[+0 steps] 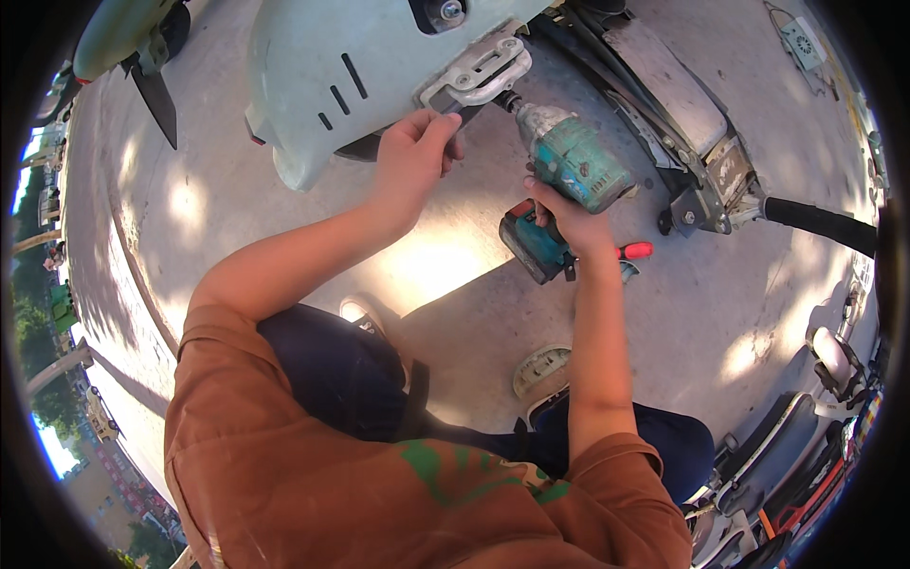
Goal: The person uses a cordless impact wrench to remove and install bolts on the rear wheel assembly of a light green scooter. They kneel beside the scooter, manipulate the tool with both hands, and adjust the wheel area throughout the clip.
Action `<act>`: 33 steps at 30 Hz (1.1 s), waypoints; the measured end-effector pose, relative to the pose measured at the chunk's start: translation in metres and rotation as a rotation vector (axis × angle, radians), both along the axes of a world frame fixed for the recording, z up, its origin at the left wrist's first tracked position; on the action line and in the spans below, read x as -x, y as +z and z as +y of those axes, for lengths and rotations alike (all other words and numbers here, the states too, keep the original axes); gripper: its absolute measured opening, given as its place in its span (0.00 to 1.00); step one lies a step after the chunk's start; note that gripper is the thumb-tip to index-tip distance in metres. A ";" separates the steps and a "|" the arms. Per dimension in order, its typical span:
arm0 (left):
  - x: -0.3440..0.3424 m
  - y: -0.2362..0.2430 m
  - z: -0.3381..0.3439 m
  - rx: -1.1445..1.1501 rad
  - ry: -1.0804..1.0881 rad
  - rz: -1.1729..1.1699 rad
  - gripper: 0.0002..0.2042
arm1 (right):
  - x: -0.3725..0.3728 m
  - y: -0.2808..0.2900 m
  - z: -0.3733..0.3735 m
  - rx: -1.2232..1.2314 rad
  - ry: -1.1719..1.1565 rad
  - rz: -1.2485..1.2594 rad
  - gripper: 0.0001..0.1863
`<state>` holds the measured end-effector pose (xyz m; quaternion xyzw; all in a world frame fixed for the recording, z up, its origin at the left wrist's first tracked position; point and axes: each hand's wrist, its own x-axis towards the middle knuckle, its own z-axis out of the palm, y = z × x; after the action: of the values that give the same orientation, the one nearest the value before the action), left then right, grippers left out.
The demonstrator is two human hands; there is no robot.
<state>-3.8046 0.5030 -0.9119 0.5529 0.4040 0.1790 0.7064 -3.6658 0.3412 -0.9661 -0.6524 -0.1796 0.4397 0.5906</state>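
Head view: the right grip [573, 223] wraps the drill [580, 163]. The metal rack [464, 82] sits just past the left grip [415, 152]; can't tell if that pinches anything. A slipping drill could poke it.

The wide head view looks down from close above the shirt [370, 507].

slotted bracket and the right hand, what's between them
In the head view, the teal power driver lies between the right hand, which holds it, and the slotted bracket.
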 end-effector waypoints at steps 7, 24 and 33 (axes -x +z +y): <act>-0.014 0.006 0.002 0.044 -0.159 0.081 0.10 | -0.020 -0.016 -0.011 0.016 0.162 -0.682 0.08; -0.043 -0.026 0.000 0.539 0.115 -0.066 0.11 | -0.102 0.026 0.010 -0.053 0.444 -1.467 0.16; -0.056 -0.081 -0.004 0.700 0.270 -0.592 0.18 | -0.026 0.002 -0.004 0.026 0.267 0.100 0.12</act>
<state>-3.7490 0.4994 -0.9929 0.1495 0.2898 0.2723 0.9053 -3.6393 0.3377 -0.9640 -0.6075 -0.2291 0.5486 0.5267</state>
